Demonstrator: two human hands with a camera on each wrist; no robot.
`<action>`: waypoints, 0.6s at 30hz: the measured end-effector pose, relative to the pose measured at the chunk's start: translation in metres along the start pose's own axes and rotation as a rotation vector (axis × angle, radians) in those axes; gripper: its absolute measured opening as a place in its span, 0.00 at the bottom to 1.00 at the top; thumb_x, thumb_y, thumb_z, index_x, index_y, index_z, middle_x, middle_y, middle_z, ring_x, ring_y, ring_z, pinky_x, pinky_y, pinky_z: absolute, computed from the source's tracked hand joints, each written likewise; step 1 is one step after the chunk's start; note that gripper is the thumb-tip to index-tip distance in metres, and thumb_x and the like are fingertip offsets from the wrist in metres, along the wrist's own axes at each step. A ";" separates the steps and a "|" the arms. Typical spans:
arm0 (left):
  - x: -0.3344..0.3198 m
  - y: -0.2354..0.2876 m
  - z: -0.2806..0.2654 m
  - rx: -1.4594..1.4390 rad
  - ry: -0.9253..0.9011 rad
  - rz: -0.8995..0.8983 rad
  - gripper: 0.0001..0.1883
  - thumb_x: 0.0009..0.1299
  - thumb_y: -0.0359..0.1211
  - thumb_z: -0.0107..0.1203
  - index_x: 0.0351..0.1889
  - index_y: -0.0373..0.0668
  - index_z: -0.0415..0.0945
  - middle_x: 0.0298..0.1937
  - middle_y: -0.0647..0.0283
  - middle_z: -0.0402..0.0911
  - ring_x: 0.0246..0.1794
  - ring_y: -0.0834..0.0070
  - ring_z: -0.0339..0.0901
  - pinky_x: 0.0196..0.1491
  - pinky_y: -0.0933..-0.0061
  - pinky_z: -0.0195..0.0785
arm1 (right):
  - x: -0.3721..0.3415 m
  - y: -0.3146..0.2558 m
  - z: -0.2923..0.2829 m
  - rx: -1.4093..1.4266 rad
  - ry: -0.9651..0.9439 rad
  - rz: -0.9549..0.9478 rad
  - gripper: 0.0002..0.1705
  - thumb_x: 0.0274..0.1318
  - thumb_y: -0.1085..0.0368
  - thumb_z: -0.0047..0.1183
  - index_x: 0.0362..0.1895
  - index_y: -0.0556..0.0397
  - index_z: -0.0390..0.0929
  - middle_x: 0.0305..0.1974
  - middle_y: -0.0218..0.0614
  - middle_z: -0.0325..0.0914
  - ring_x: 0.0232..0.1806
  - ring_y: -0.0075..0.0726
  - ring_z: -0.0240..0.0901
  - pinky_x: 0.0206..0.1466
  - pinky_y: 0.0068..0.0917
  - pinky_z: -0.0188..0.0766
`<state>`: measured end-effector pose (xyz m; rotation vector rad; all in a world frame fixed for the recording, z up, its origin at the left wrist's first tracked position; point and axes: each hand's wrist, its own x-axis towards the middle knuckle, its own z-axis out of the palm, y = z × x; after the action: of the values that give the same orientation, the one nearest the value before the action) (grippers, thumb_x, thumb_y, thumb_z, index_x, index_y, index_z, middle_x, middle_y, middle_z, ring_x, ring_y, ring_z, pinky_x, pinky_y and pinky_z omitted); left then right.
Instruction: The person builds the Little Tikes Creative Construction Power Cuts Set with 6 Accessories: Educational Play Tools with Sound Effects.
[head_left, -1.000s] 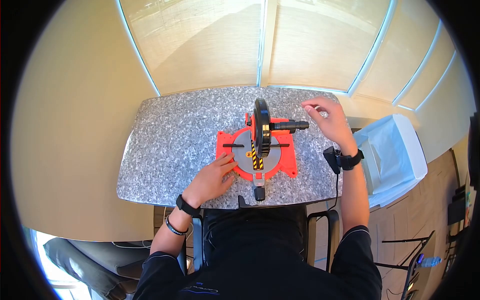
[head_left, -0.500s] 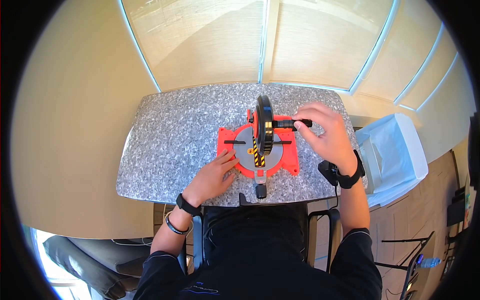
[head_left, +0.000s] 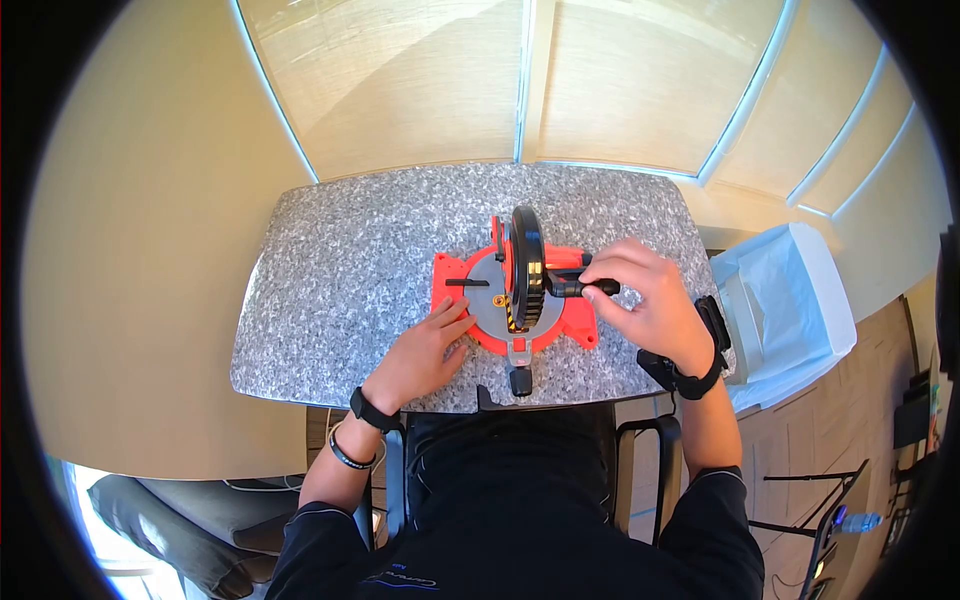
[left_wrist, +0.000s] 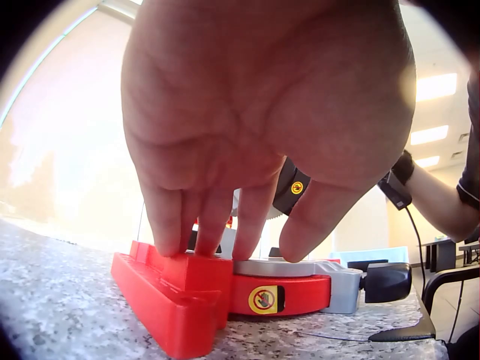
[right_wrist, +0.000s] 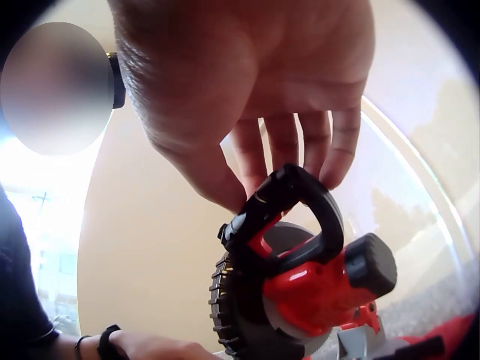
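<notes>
A small red and black miter saw (head_left: 527, 268), toy-like, stands on the granite-patterned table before me. Its round grey turntable (head_left: 480, 305) sits in a red base (head_left: 448, 292), with a black knob (head_left: 521, 381) at the front. My left hand (head_left: 420, 358) rests on the base's left side; in the left wrist view its straight fingertips press on the red fence block (left_wrist: 196, 271). Thumb and fingers of my right hand (head_left: 655, 308) grip the black loop handle (right_wrist: 328, 217) from above. The saw head leans low over the turntable, its guard covering part of the striped slot.
A bin with a pale blue liner (head_left: 790, 300) stands off the table's right edge. The table (head_left: 330, 270) backs onto a window with shades. On my right wrist sits a black strapped device (head_left: 700, 370) with a cable. A chair armrest (head_left: 665, 440) lies below the table edge.
My right hand has come in from the right, taken the handle and drawn the saw head down toward me. The left hand stays on the base.
</notes>
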<state>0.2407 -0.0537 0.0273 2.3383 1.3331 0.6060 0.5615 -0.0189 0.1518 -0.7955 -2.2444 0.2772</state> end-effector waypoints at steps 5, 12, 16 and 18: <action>0.000 -0.001 0.001 0.008 0.002 0.003 0.24 0.75 0.31 0.59 0.70 0.39 0.78 0.78 0.47 0.71 0.80 0.47 0.65 0.77 0.53 0.67 | -0.014 -0.002 0.006 0.022 -0.063 0.019 0.09 0.54 0.73 0.69 0.40 0.56 0.85 0.40 0.39 0.84 0.44 0.48 0.80 0.48 0.40 0.79; -0.001 0.000 0.000 0.006 0.005 0.008 0.24 0.75 0.30 0.59 0.70 0.39 0.78 0.79 0.47 0.71 0.80 0.47 0.65 0.76 0.52 0.67 | -0.030 0.001 0.019 0.041 -0.135 0.059 0.09 0.51 0.72 0.70 0.37 0.55 0.84 0.38 0.37 0.83 0.44 0.49 0.80 0.49 0.41 0.80; 0.000 0.001 -0.001 0.005 -0.003 0.004 0.24 0.75 0.30 0.58 0.70 0.39 0.78 0.79 0.47 0.70 0.81 0.47 0.65 0.76 0.52 0.67 | -0.037 0.004 0.027 0.057 -0.153 0.076 0.09 0.50 0.72 0.70 0.36 0.55 0.84 0.37 0.37 0.82 0.44 0.49 0.80 0.49 0.41 0.79; 0.000 0.001 -0.001 0.006 -0.002 0.007 0.24 0.75 0.30 0.58 0.70 0.39 0.78 0.79 0.47 0.70 0.81 0.46 0.65 0.76 0.52 0.67 | -0.038 0.003 0.028 0.044 -0.145 0.062 0.09 0.50 0.72 0.70 0.35 0.55 0.83 0.37 0.36 0.82 0.44 0.48 0.80 0.50 0.41 0.79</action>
<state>0.2408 -0.0541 0.0283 2.3492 1.3284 0.6026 0.5640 -0.0391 0.1083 -0.8469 -2.3422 0.4249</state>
